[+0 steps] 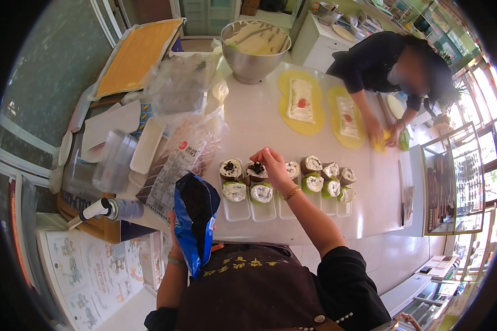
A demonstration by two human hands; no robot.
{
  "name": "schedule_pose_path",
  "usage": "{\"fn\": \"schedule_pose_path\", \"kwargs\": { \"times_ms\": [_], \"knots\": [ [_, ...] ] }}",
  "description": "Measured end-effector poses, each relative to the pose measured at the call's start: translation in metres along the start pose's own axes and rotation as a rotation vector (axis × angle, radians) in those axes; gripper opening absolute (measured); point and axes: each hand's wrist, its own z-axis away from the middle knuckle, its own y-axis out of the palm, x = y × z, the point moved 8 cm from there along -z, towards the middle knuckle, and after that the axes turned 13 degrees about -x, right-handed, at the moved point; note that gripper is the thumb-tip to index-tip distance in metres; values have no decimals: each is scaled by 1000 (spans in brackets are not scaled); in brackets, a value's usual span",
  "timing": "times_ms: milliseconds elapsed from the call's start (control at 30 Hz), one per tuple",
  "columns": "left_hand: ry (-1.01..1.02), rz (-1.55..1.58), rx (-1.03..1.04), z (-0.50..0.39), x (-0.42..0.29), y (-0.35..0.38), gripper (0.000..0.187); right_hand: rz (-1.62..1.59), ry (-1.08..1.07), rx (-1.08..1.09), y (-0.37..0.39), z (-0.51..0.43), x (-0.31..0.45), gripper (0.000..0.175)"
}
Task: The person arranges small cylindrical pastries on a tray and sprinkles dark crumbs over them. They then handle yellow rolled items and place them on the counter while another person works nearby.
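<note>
My left hand (176, 240) grips an opened blue bag (192, 242) of dark crumbs (195, 202), its mouth tilted upward. Over the row of clear plastic trays (237, 212), the fingers of my right hand (272, 165) are bunched together; whether crumbs are between them is hidden. Just left of those fingers stands a brown cream-filled roll (256, 170) topped with dark crumbs. Another crumb-topped brown roll (232, 169) is in the leftmost tray. Green rolls (261, 193) with cream ends stand nearer to me, and several brown rolls (312, 163) to the right show bare cream.
Yellow crepes (301, 124) with cream and red fruit lie beyond the trays. At the right, a co-worker (381, 62) handles yellow food. A steel mixing bowl (252, 62) stands at the back. Plastic packaging (178, 82), a spray can (124, 209) and a sponge sheet (138, 58) crowd the left.
</note>
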Motion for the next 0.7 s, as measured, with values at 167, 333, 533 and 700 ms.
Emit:
{"fn": "schedule_pose_path", "kwargs": {
  "times_ms": [167, 333, 533, 700],
  "knots": [
    [-25, -129, -112, 2, 3, 5, 104, -370, 109, 227, 40, 23, 51, 29],
    [-37, -98, -336, -12, 5, -33, 99, 469, -438, 539, 131, 129, 113, 14],
    [51, -234, -227, -14, 0, -35, 93, 1458, -854, 861, 176, 187, 53, 17],
    [-130, -386, -229, -6, 10, -41, 94, 1255, -958, 822, 178, 221, 38, 10]
  ]
}}
